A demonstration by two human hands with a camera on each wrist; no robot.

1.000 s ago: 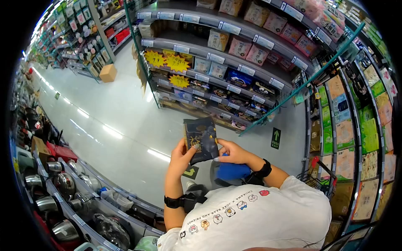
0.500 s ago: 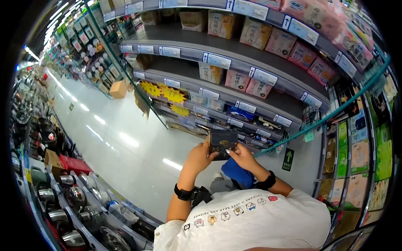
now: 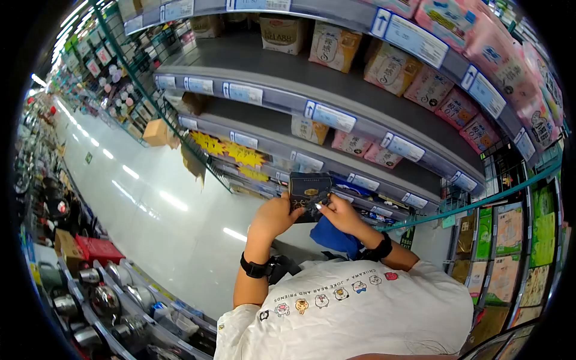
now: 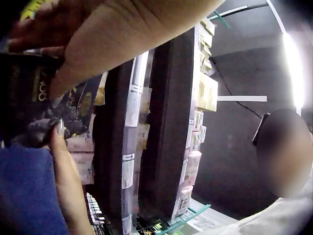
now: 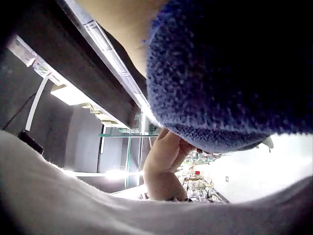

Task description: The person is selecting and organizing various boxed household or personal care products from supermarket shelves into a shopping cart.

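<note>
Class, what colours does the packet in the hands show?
The packet is near black with gold print, clearest in the head view.

- "CHIIKAWA × JOKE BEAR AND FRIENDS" runs across the white T-shirt (image 3: 354, 318), below the black packet (image 3: 309, 182).
- "裸感S" stands on a shelved package (image 3: 333, 49), above the packet.
- A white up-arrow marks a price label (image 3: 414, 38), above the packet.

A white cartoon-print T-shirt (image 3: 360, 321) is worn with black wrist straps (image 3: 254, 268).
</note>
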